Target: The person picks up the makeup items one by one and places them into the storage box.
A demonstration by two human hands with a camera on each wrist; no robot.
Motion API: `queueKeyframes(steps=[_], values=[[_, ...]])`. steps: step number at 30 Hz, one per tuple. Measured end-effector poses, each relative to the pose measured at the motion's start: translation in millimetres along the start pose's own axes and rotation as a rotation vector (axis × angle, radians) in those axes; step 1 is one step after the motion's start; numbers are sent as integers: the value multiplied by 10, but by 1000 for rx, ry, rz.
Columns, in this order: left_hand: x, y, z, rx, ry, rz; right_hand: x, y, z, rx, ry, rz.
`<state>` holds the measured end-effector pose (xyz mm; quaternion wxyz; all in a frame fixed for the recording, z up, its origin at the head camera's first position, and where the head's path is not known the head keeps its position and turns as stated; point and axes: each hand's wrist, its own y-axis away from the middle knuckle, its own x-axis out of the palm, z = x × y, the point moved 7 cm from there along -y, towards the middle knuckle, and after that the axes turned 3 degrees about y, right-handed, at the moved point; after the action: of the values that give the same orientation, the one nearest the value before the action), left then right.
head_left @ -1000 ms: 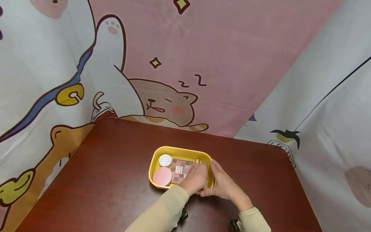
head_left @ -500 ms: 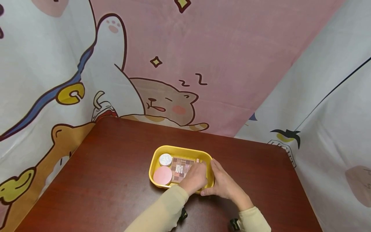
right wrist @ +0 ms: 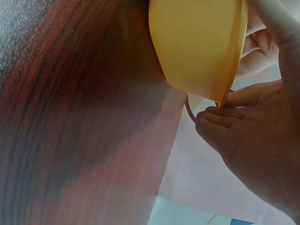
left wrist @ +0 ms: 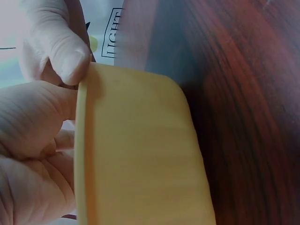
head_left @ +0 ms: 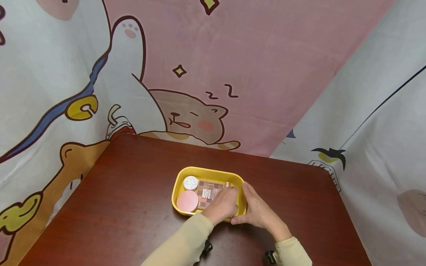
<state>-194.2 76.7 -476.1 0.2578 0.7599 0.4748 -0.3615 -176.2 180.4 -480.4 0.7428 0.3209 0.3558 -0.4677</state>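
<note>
A yellow tray (head_left: 187,171) with rounded corners stands on the table in the head view. Inside, a round white-topped container (head_left: 190,183) and a round pink compact (head_left: 187,201) lie at the left, beside an eyeshadow palette (head_left: 207,193) lettered "BACK". My left hand (head_left: 222,204) reaches over the near rim into the right part of the tray, its fingers bent down. Its fingertips are hidden, so whether it holds something is unclear. The tip of a small pinkish tube (head_left: 227,184) shows just beyond it. My right hand (head_left: 257,212) grips the tray's right end, thumb at the near rim, fingers at the far corner.
The dark red-brown table (head_left: 133,184) extends around the tray on every side. Behind and beside it hangs a cartoon-printed cloth (head_left: 259,74). Dark wrist devices (head_left: 270,257) sit at both sleeves. In the left wrist view the tray's outer wall (left wrist: 140,140) fills the middle.
Both hands stay at the same places on the tray. The left wrist and forearm have shifted very slightly left; nothing in the tray has visibly moved.
</note>
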Motion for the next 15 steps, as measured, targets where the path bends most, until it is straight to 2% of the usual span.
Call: queueKeyframes(steps=[9,15], values=[[-60,80,-17,50,-9,37,9,-5,-12,1,-7,8],[-99,126,17,93,-41,15,7,-5,-5,-5,-18,7]])
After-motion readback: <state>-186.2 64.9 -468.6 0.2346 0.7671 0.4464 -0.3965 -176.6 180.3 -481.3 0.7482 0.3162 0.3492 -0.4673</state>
